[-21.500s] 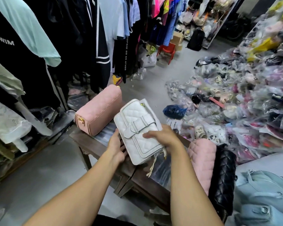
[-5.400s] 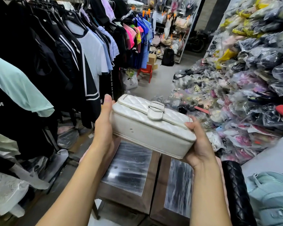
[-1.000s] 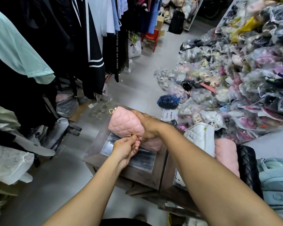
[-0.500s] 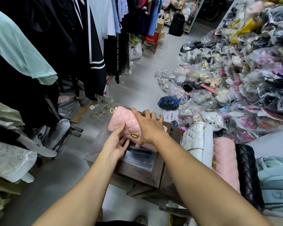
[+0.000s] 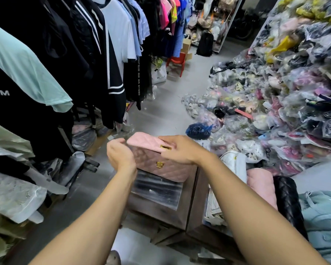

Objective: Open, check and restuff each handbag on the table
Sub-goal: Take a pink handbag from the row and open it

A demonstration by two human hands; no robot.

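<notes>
A pink quilted handbag with gold clasp parts stands on the small dark wooden table, its flap lifted. My right hand holds the raised flap by its front edge near the gold clasp. My left hand grips the bag's left end. To the right lie a white quilted handbag, another pink quilted bag and a black quilted bag, side by side.
Hanging clothes crowd the left side. A large heap of plastic-wrapped goods fills the right. A pale blue bag sits at the far right. A red chair and grey floor lie beyond the table.
The pink bag was turned to face me and its flap has been lifted open by my right hand. My left hand shifted to the bag's left end.
</notes>
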